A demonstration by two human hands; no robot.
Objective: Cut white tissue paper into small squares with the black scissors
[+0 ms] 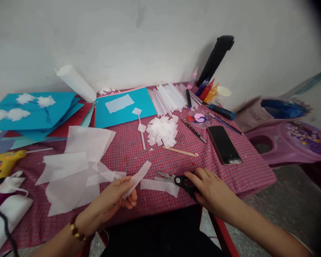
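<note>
Between the thumb and fingers of my left hand (pixel 122 194) is a narrow strip of thin white paper (pixel 140 175), its free end pointing up and right. My right hand (pixel 209 187) has its fingers at the black handles of a pair of scissors (pixel 178 180), whose blades are parted and point left. Under and beside the blades another white paper strip (pixel 160 186) lies on the cloth. Beyond my hands sits a heap of small cut white paper squares (pixel 163 131). Several larger thin white sheets (pixel 69 189) are spread left of my left hand.
Blue card sheets (pixel 147 103) lie at the back. A yellow glue gun (pixel 8 160) and a white power strip (pixel 10 217) are at left. A phone (pixel 224 144), a wooden stick (pixel 180 151), pens and paint bottles (pixel 210 92) stand or lie at right.
</note>
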